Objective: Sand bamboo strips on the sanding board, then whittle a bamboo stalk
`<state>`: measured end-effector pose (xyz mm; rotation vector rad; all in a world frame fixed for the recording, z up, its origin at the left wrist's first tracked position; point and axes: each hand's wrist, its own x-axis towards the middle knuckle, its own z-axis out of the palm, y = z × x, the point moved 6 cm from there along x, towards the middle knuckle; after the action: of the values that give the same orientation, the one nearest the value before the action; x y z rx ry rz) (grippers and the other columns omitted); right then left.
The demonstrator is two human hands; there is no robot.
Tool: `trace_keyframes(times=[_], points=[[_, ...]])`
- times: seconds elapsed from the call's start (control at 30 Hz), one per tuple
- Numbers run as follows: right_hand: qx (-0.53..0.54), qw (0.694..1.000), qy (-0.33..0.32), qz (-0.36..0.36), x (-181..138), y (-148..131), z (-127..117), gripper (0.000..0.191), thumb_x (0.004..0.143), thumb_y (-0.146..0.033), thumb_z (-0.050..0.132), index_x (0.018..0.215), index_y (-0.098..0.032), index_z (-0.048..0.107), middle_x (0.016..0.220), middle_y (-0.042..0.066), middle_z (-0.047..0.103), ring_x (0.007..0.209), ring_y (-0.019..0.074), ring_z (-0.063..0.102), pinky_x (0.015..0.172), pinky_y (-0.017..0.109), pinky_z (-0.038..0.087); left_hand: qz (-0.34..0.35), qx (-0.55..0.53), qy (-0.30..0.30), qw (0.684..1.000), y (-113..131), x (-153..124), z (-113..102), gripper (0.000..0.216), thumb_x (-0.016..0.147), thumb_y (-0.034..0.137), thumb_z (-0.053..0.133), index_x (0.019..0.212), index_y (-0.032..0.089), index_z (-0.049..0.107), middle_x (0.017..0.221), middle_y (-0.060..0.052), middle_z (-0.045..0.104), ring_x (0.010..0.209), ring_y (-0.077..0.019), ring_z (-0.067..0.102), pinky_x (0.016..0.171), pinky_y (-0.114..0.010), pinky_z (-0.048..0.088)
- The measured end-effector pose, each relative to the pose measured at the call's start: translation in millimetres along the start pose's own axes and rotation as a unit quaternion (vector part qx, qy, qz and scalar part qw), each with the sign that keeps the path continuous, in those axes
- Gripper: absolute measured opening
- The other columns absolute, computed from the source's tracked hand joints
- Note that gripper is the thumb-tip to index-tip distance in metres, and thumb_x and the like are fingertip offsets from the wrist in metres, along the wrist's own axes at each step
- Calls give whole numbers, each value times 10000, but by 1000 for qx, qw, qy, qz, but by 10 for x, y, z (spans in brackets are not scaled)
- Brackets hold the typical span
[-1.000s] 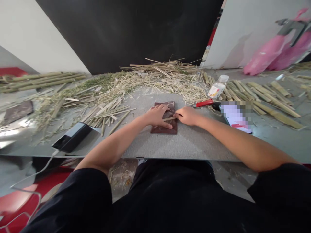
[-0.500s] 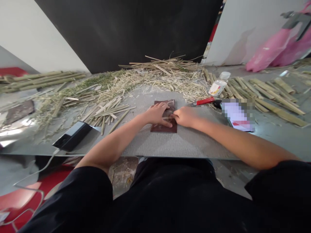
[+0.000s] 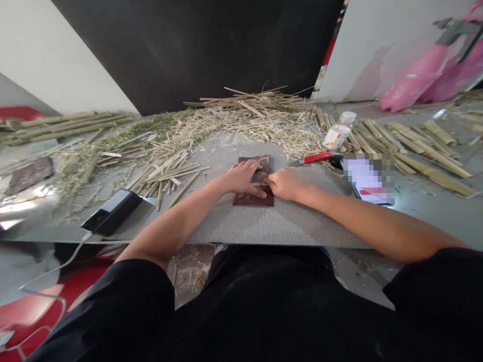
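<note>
A dark brown flat pad [image 3: 252, 200] lies on the grey tabletop straight in front of me. My left hand [image 3: 243, 177] rests on it palm down, fingers stretched forward and thumb spread to the right. Between that thumb and the fingers shows a thin pale bamboo strip [image 3: 259, 184], partly covered. At the pad's right edge, my right hand [image 3: 286, 183] is closed, its fingertips pinched on the strip's right end. A red-handled knife [image 3: 317, 158] lies just beyond the right hand.
Bamboo shavings [image 3: 241, 120] are heaped along the back, with cut strips [image 3: 169, 173] to the left. Split bamboo pieces [image 3: 422, 146], a clear bottle [image 3: 339, 130] and a lit phone [image 3: 368, 178] are on the right. A black box with a cable [image 3: 111, 212] sits near the front left edge.
Hardly anything differs. My right hand has shifted very slightly left, and the left hand stays on the pad. The whole view has drifted a little.
</note>
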<state>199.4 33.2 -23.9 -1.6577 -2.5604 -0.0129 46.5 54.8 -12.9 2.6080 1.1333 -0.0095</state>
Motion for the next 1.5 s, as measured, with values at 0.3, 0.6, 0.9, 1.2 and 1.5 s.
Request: trace_keyframes(times=[0.3, 0.6, 0.9, 1.2, 1.5], points=[[0, 1000, -3, 23, -2, -17, -21, 467, 1037, -417, 446, 948, -190, 844, 911, 165, 797, 804, 295, 718, 671, 369, 399, -3, 0, 1, 1000, -7, 0, -4, 1174, 672, 859, 702, 1605, 255, 326, 1670, -170, 347, 1505, -439, 353, 1188, -587, 327], [-9, 999, -15, 42, -2, 0, -33, 539, 1056, -470, 393, 983, -197, 852, 971, 171, 805, 869, 307, 728, 709, 377, 433, -1, 1, 4, 1000, 12, -14, -17, 1136, 683, 853, 700, 1582, 248, 358, 1644, -165, 379, 1489, -433, 368, 1181, -556, 328], [-24, 999, 0, 40, 7, -4, 18, 532, 1059, -451, 392, 985, -188, 849, 948, 163, 812, 851, 294, 746, 664, 355, 422, 2, 8, 15, 1000, -4, -16, -11, 1142, 681, 838, 712, 1583, 234, 355, 1634, -176, 396, 1493, -423, 371, 1183, -557, 329], [-15, 999, -7, 30, -10, -53, -35, 514, 1064, -447, 399, 970, -192, 835, 932, 167, 802, 832, 301, 739, 661, 365, 412, 8, 8, 8, 1000, -5, -28, -4, 1142, 711, 833, 694, 1613, 241, 320, 1675, -172, 346, 1527, -416, 331, 1212, -551, 302], [199, 979, -25, -24, -227, -90, -167, 238, 1019, -391, 529, 1139, -221, 645, 962, 91, 772, 803, 233, 676, 662, 329, 414, 2, 2, -12, 1000, 23, -44, -33, 1105, 722, 808, 684, 1612, 263, 320, 1670, -157, 362, 1533, -405, 334, 1208, -538, 318]])
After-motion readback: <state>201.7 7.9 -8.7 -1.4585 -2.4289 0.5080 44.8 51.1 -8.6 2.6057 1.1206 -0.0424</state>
